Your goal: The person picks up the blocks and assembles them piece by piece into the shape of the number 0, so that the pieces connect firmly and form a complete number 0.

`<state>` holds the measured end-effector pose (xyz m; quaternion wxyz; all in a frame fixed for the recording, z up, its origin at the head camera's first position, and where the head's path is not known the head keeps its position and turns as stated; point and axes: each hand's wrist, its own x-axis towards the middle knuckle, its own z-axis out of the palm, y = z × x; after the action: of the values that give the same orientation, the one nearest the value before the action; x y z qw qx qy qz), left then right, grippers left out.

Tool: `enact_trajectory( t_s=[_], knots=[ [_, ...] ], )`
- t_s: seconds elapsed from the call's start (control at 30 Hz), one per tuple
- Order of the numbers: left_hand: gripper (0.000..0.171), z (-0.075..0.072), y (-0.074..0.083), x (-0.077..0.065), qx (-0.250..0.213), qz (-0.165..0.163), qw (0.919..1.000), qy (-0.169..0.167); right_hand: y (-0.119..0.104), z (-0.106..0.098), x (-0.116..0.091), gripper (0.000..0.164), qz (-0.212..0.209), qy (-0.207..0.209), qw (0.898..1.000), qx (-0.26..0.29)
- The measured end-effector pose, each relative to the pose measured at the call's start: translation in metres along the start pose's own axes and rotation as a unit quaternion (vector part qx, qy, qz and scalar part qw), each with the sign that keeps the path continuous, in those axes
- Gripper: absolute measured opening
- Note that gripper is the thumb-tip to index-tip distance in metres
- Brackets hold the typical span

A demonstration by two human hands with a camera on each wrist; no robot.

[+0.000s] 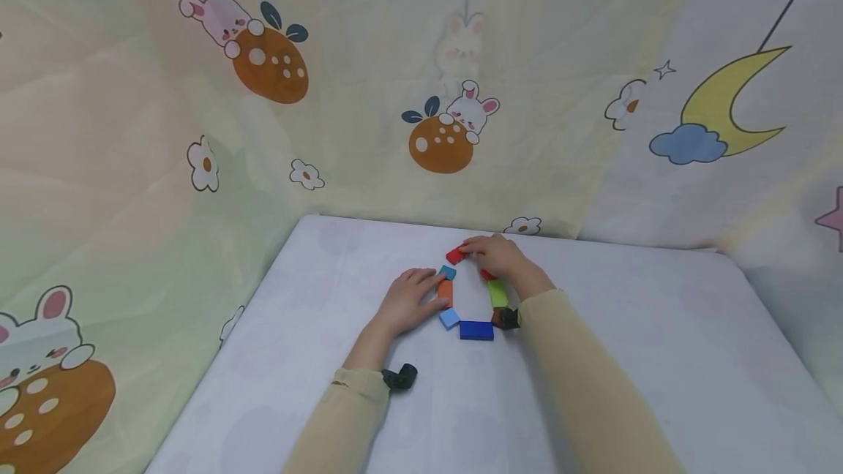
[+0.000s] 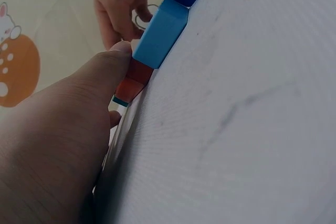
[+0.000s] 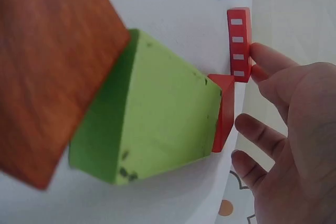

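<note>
Several coloured blocks form a ring on the white table. My left hand (image 1: 410,300) rests along its left side, fingers spread, touching the orange block (image 1: 446,293) and reaching the teal block (image 1: 448,272). In the left wrist view the thumb lies by the light blue block (image 2: 161,32). At the far side my right hand (image 3: 299,108) touches the outer face of a red block with white squares (image 3: 239,45) with extended fingertips. Its other fingers hang apart, near a plain red block (image 3: 224,111). That block meets the light green block (image 3: 163,119).
A dark blue block (image 1: 477,330) lies at the ring's near side, and a brown block (image 3: 47,56) at its near right corner. Black cameras are strapped to both wrists. A printed cloth wall (image 1: 369,189) stands behind the table's far edge.
</note>
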<state>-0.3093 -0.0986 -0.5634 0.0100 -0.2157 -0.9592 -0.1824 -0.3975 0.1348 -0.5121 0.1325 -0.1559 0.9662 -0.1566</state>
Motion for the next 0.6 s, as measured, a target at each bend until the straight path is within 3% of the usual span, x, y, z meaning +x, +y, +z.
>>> enact_trajectory(
  t_s=[0.23,0.6],
  knots=[
    [0.064,0.001,0.0,0.0,-0.003,-0.011,0.9999,-0.01,0.003,0.0,0.0,0.039,-0.011,0.007,0.999,-0.033],
    [0.065,0.002,-0.002,0.001,0.002,-0.01,0.9999,-0.01,0.013,0.004,-0.007,0.039,-0.026,-0.009,1.0,0.011]
  ],
)
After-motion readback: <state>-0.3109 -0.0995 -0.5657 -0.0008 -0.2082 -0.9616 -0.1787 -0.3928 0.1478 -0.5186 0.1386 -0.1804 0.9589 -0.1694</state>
